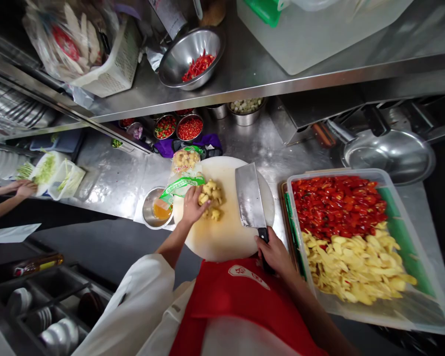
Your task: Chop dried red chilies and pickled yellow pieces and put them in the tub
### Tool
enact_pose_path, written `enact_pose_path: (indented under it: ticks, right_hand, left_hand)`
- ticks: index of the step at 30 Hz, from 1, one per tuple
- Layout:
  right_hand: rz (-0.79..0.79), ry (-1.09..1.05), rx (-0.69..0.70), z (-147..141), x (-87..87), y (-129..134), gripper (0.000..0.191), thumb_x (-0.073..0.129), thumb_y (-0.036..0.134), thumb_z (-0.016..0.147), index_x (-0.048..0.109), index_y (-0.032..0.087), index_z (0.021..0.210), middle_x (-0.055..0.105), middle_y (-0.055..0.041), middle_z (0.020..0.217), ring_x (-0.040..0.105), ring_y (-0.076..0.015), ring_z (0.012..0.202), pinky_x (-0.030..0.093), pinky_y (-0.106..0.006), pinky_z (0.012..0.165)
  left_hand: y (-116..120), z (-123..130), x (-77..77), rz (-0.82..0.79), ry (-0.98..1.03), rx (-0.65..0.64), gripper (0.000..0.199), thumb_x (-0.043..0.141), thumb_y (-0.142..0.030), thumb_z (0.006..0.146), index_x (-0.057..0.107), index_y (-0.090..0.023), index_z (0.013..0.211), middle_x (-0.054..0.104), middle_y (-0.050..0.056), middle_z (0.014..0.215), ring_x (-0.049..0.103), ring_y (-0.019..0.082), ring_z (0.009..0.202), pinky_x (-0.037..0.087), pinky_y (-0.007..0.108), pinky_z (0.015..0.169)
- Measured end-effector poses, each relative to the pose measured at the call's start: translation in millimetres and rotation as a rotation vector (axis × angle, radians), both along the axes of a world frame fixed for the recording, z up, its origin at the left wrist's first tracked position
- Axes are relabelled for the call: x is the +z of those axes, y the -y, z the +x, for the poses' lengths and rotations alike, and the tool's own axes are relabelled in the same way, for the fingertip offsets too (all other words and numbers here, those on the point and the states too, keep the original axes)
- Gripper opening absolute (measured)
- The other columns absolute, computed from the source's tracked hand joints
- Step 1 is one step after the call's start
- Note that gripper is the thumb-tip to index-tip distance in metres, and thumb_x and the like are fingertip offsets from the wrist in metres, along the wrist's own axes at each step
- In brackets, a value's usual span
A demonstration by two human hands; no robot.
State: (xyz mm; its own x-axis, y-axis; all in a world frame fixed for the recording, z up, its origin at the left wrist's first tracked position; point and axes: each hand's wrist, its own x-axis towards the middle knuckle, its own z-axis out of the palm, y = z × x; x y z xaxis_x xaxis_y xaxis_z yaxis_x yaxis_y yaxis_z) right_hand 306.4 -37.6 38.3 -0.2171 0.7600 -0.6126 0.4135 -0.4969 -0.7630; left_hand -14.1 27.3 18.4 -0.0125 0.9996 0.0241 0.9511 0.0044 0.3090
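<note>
My right hand is wrapped round the black handle of a cleaver. Its broad blade lies over the right part of a round white cutting board. My left hand rests at the left edge of a small heap of peeled ginger, with a piece between thumb and fingers. Part of that piece is hidden by the hand. Just behind it, a clear plastic bag with green print holds more pale yellow pieces. To the left, a metal bowl contains orange liquid.
At right stands a clear tub of red chillies and sliced ginger, with a metal pan behind. Small bowls of chopped chilli line the back under a steel shelf. Another person's hands are at far left, by vegetable containers.
</note>
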Motion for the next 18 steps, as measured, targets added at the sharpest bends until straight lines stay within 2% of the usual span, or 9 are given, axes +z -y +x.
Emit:
enact_pose_path:
  ticks: [2,4,6,8,11,15,18]
  right_hand:
    - [-0.001,-0.005,-0.009,-0.4,-1.5,0.5,0.022,0.045,0.045,0.085,0.042,0.025,0.093,0.056,0.0058,0.052,0.059,-0.0195,0.05,0.042,-0.029,0.056]
    - [0.002,-0.01,-0.011,0.0,-2.9,1.1,0.021,0.046,0.045,0.085,0.041,0.025,0.093,0.055,0.0061,0.052,0.059,-0.0189,0.05,0.042,-0.029,0.056]
    - [0.01,-0.007,-0.006,1.0,-4.5,1.9,0.02,0.046,0.044,0.086,0.041,0.025,0.091,0.055,0.0063,0.051,0.059,-0.0185,0.05,0.042,-0.028,0.056]
    - [0.014,-0.003,-0.001,2.1,-6.1,2.9,0.02,0.046,0.044,0.086,0.041,0.026,0.091,0.056,0.0064,0.051,0.059,-0.0184,0.05,0.042,-0.028,0.056]
    - [0.022,-0.008,-0.013,1.6,-8.2,5.6,0.022,0.048,0.045,0.086,0.043,0.025,0.093,0.056,0.0064,0.052,0.059,-0.0187,0.05,0.042,-0.028,0.056]
    - [0.029,-0.047,-0.069,-1.8,-7.6,11.1,0.028,0.049,0.048,0.086,0.045,0.024,0.099,0.056,0.0068,0.051,0.058,-0.0196,0.048,0.042,-0.028,0.052]
    - [0.047,-0.037,-0.106,1.5,-6.0,15.0,0.032,0.05,0.051,0.086,0.047,0.023,0.103,0.056,0.0064,0.051,0.057,-0.0196,0.047,0.042,-0.028,0.05]
  left_hand:
    - [22.3,17.2,-3.2,-0.001,-0.033,0.011,0.076,0.06,-0.06,0.084,0.043,-0.015,0.143,0.04,0.019,0.149,0.037,0.035,0.138,0.035,0.05,0.111]
    - [40.0,36.3,-5.3,-0.022,-0.065,0.034,0.081,0.066,-0.058,0.08,0.042,-0.016,0.145,0.036,0.02,0.152,0.036,0.037,0.139,0.035,0.052,0.112]
    - [49.5,55.2,-6.3,-0.015,-0.089,0.069,0.076,0.067,-0.056,0.08,0.046,-0.018,0.142,0.036,0.019,0.152,0.036,0.037,0.138,0.035,0.053,0.112]
    - [49.5,71.8,-7.0,0.026,-0.101,0.098,0.07,0.065,-0.054,0.082,0.049,-0.018,0.14,0.038,0.018,0.151,0.035,0.037,0.138,0.034,0.054,0.113]
    - [32.9,92.4,-8.8,0.106,-0.09,0.114,0.066,0.064,-0.055,0.084,0.052,-0.018,0.137,0.045,0.018,0.145,0.037,0.036,0.136,0.032,0.053,0.114]
    - [-10.7,117.2,-12.9,0.167,-0.056,0.129,0.062,0.064,-0.057,0.083,0.056,-0.022,0.133,0.051,0.015,0.138,0.042,0.035,0.13,0.033,0.051,0.111]
    - [-42.7,130.2,-16.5,0.185,-0.019,0.197,0.057,0.066,-0.057,0.082,0.058,-0.025,0.129,0.053,0.014,0.133,0.047,0.035,0.123,0.036,0.051,0.105]
